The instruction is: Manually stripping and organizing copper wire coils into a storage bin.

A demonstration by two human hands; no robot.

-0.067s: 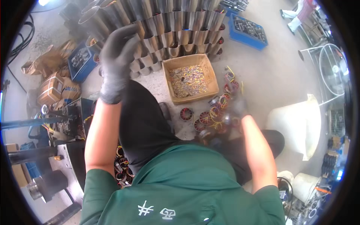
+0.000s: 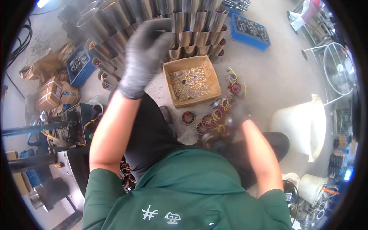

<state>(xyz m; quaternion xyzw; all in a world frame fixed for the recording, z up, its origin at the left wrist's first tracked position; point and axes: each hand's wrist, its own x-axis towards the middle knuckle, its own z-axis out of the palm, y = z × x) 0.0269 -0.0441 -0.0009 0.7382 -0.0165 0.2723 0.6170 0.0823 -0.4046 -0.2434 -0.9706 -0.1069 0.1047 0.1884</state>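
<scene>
My left hand (image 2: 147, 57), in a grey work glove, is raised in front of the stacked metal tubes (image 2: 184, 38). Its fingers curve away from the thumb, and nothing shows between them. Low on the right, my gloved right hand (image 2: 239, 113) is smeared by motion and its fingers cannot be made out. It is beside a cluster of motor stators (image 2: 218, 115) with copper-red windings and yellow wires. One stator (image 2: 188, 117) sits slightly apart to the left, and another (image 2: 234, 88) lies farther out.
A cardboard box (image 2: 214, 82) of small colourful scraps stands ahead. Blue bins of metal parts (image 2: 264, 44) are at far right and left (image 2: 89, 71). A white tub (image 2: 301, 124) stands right, a machine (image 2: 73, 161) left. In the far right corner, another person's legs (image 2: 301, 17) show.
My left hand has swung right across the front of the tubes. My right hand has shifted slightly left near the stators, still blurred.
</scene>
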